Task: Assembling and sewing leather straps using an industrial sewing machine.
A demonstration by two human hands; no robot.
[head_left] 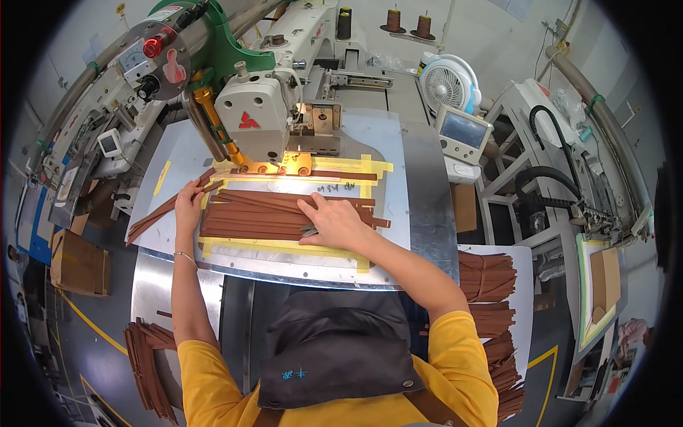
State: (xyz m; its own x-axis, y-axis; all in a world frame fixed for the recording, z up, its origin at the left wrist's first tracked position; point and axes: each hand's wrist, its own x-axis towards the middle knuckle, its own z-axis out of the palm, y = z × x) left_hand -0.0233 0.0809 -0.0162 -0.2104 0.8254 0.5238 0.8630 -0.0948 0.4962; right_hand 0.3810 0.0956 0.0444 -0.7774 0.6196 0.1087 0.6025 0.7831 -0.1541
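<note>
Over the left end of the work plate, my left hand (188, 204) is closed on long, narrow brown strips (151, 219), which slant down to the left. My right hand (336, 222) rests on a flat bundle of brown strips (249, 215), its index finger and thumb against them. Grey metal thread snips (308, 230) stick out from under its fingers, mostly hidden by the palm. Just beyond both hands, one brown strip (341, 175) lies along the yellow-taped slot, beneath the lit head of a white sewing machine (250, 117).
Brown strip bundles (487, 277) lie on a white board at my right; more strips (149, 370) hang at lower left. A small fan (445, 87) and a control screen (462, 133) stand right of the machine. Thread cones (393, 21) stand behind. A cardboard box (80, 263) sits at left.
</note>
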